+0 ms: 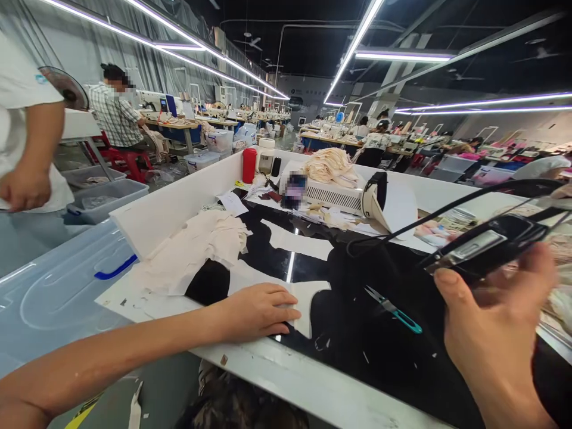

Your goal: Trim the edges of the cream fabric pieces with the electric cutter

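Note:
My left hand [259, 311] lies palm down with fingers stretched out on a white cut fabric piece [308, 301], which is spread on the glossy black tabletop [344, 357]. At the right, my right hand [496, 322] grips a black corded hand tool [487, 244] with a metal plate on its side. The tool is raised above the table, and its exact kind is unclear. Between the hands lie thread snips [395, 310] with teal handles. A second white fabric piece [297, 241] rests farther back, and a pile of white pieces [196, 247] is heaped to the left.
A white vented box [335, 198] carries a cream fabric heap [330, 167]. Behind the left corner stand a red flask [249, 165] and a jar [266, 156]. A blue-handled clear bin [67, 292] adjoins the table. One person [27, 119] stands left; others sit at sewing tables.

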{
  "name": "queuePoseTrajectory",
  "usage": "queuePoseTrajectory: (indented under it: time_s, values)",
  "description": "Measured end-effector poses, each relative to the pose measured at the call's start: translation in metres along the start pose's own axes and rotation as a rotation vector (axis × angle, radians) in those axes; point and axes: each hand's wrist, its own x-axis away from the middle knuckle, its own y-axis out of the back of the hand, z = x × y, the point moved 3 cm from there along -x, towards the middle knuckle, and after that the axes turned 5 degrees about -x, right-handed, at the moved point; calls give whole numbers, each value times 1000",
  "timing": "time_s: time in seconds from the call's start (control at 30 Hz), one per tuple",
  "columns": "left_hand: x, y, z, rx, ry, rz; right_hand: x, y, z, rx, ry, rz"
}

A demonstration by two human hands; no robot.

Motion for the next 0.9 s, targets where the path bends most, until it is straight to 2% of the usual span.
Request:
queuePoseTrajectory:
  time_s: [0.07, 0.17, 0.3, 0.43, 0.5, 0.6, 0.73, 0.9]
  values:
    - [0, 2, -1, -7, -6, 17, -4, -16, 1, -66, -109, -52]
    - [0, 5, -2, -21, -8, 40, -5, -28, 1, -83, -150, -107]
    - [-1, 7, -3, -43, -18, 24, 10, -36, 5, -118, -169, 21]
    - [-9, 7, -7, -27, -53, -30, 38, -51, 21, -252, -156, 147]
    - [-16, 4, -10, -12, -78, -20, 51, -60, 29, -324, -152, 166]
    - [-26, -5, -14, -24, -96, 23, 66, -71, 37, -380, -147, 116]
    - [-34, -17, -18, -86, -101, 22, 77, -80, 36, -395, -149, 43]
    - [-34, -18, -18, -42, -62, -16, 78, -85, 33, -385, -108, -14]
